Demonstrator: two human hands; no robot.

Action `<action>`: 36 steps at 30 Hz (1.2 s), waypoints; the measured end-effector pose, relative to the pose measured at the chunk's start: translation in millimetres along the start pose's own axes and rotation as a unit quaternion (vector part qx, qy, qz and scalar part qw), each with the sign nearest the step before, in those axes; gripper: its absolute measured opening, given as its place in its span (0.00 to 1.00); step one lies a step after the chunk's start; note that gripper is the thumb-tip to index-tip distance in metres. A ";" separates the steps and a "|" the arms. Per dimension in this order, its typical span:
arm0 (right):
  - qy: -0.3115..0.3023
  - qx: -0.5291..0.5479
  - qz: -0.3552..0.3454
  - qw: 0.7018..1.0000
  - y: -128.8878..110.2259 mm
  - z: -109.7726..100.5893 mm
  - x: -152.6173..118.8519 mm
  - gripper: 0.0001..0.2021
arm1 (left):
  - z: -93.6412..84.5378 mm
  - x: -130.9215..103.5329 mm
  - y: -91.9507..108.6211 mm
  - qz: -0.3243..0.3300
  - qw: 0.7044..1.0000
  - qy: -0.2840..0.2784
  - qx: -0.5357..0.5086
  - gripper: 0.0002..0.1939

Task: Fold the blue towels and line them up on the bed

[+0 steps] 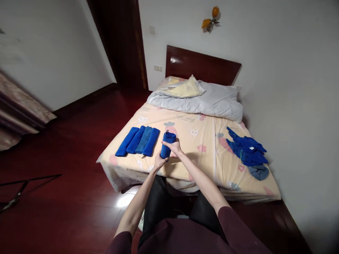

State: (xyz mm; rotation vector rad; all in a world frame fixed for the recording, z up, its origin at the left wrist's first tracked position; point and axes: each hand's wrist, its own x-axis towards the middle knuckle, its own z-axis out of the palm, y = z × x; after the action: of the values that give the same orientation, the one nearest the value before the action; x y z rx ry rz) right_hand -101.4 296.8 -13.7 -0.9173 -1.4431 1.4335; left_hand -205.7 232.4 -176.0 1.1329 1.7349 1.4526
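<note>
A blue cloth [167, 144], rolled or folded into a compact bundle, is held upright over the near side of the bed. My left hand [160, 161] grips its lower end, and my right hand [173, 145] is closed round its right side higher up. To the left, several folded blue cloths [150, 141] lie side by side in a slanted row on the sheet. A loose heap of blue cloths [249, 150] with a small white label rests on the bed's right side.
The bed [206, 141] has a patterned peach sheet. A grey quilt [217, 102] and a yellow pillow [186, 88] lie near the dark wooden headboard [198, 63]. A thin black stand [25, 183] is on the red floor at left.
</note>
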 end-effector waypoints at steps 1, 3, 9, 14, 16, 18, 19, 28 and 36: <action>-0.009 -0.007 -0.002 1.000 1.4 10.6 5.5 0.23 | -7.5 6.2 -4.9 -0.001 1.000 0.017 -0.001 0.29; -0.026 -0.019 -0.001 0.999 4.7 29.4 14.9 0.24 | -19.5 17.1 -14.8 -0.001 0.999 0.045 -0.011 0.30; -0.036 -0.037 0.015 0.999 18.7 60.3 32.3 0.24 | -32.8 38.5 -34.1 0.001 0.997 0.067 -0.036 0.31; -0.038 -0.055 0.023 0.998 31.6 64.2 38.7 0.24 | -34.9 42.9 -40.2 -0.009 0.997 0.061 -0.036 0.29; -0.033 -0.062 0.023 0.997 37.3 64.1 40.7 0.24 | -35.2 42.9 -42.3 -0.020 0.998 0.056 -0.031 0.30; -0.028 -0.060 0.023 0.998 43.0 63.8 42.9 0.25 | -35.3 43.2 -44.0 -0.026 0.998 0.054 -0.030 0.31; -0.027 -0.057 0.024 0.998 45.5 63.5 44.0 0.25 | -35.3 43.5 -44.6 -0.026 0.998 0.053 -0.031 0.32; -0.031 -0.050 0.023 0.998 52.1 64.7 45.7 0.25 | -35.6 43.9 -37.8 -0.031 0.998 0.043 -0.039 0.37; -0.031 -0.058 -0.053 0.996 41.0 27.0 49.1 0.48 | -61.2 24.3 1.5 0.075 0.986 0.145 -0.033 0.70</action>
State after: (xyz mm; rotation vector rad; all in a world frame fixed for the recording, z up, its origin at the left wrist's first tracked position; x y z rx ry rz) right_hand -146.7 335.9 -48.9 -0.8606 -1.6107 1.3218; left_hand -269.1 225.9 -159.3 1.0804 1.8090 1.8296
